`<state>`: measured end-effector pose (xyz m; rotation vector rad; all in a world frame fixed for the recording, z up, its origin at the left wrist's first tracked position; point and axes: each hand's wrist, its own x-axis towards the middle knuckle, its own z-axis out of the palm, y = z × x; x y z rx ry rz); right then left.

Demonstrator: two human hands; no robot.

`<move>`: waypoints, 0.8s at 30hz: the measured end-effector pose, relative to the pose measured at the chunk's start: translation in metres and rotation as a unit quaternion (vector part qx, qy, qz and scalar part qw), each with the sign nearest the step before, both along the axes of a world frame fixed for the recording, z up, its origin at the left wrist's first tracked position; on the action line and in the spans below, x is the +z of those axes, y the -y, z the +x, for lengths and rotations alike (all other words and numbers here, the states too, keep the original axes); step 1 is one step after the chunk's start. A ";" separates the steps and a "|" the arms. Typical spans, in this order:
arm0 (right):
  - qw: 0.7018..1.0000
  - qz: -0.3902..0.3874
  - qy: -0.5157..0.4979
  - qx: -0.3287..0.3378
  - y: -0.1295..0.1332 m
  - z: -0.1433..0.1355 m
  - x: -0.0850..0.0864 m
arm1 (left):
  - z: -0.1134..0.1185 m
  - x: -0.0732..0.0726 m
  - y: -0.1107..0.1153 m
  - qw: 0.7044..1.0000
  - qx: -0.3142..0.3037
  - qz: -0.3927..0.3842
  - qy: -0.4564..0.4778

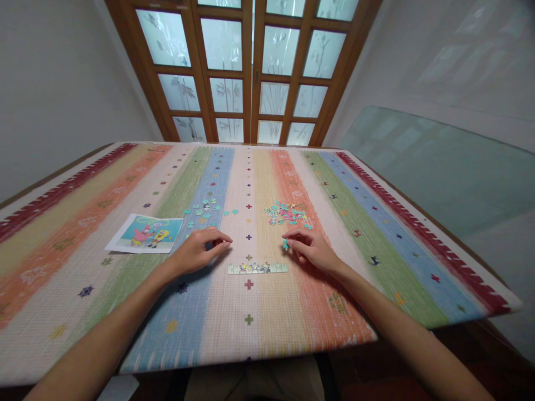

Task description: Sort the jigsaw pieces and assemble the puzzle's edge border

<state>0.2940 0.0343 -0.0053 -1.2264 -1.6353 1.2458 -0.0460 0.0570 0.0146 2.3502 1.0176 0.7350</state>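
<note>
My right hand (311, 249) pinches a teal jigsaw puzzle piece (286, 244) between thumb and fingertips, just above the cloth. My left hand (200, 249) hovers on the other side with its fingers loosely curved and nothing visible in them. Between and slightly below the hands lies a joined strip of puzzle pieces (258, 268). Beyond my right hand is a dense pile of loose pieces (288, 214), teal with some pink. More loose teal pieces (204, 209) are scattered beyond my left hand. A printed cartoon picture (147, 235) lies left of that hand.
A striped cloth (251, 306) with small motifs covers the table, whose front edge is near my body. Wooden doors with frosted glass panes (221, 44) stand behind it. A pale glass-like panel (438, 161) leans along the right wall.
</note>
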 end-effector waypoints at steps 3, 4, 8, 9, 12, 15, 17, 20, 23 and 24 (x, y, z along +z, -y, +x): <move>1.000 -0.001 0.009 0.005 0.000 0.000 0.001 | 0.001 -0.006 0.002 1.000 -0.001 0.026 -0.016; 1.000 -0.001 0.013 0.006 0.000 0.000 0.001 | 0.001 -0.008 0.002 0.999 -0.004 0.038 -0.025; 1.000 0.002 0.019 0.007 0.000 0.001 0.001 | 0.004 -0.013 0.005 0.994 -0.022 0.097 -0.043; 1.000 0.001 0.020 0.008 0.000 0.001 0.001 | 0.005 -0.013 0.006 0.992 -0.026 0.110 -0.046; 1.000 -0.001 0.025 0.012 0.000 0.001 0.000 | 0.006 -0.015 0.007 0.987 -0.032 0.146 -0.061; 0.999 -0.001 0.032 0.020 0.000 0.001 -0.002 | 0.005 -0.017 0.006 0.982 -0.037 0.166 -0.082; 0.999 0.000 0.036 0.023 -0.001 0.001 -0.003 | 0.004 -0.018 0.006 0.978 -0.044 0.178 -0.097; 0.999 0.000 0.042 0.025 -0.002 0.002 -0.005 | 0.003 -0.019 0.005 0.972 -0.048 0.194 -0.120; 0.998 -0.005 0.053 0.035 -0.003 0.003 -0.006 | 0.003 -0.019 0.004 0.971 -0.047 0.195 -0.128; 0.998 -0.006 0.057 0.041 -0.002 0.003 -0.006 | 0.003 -0.019 0.004 0.971 -0.048 0.194 -0.128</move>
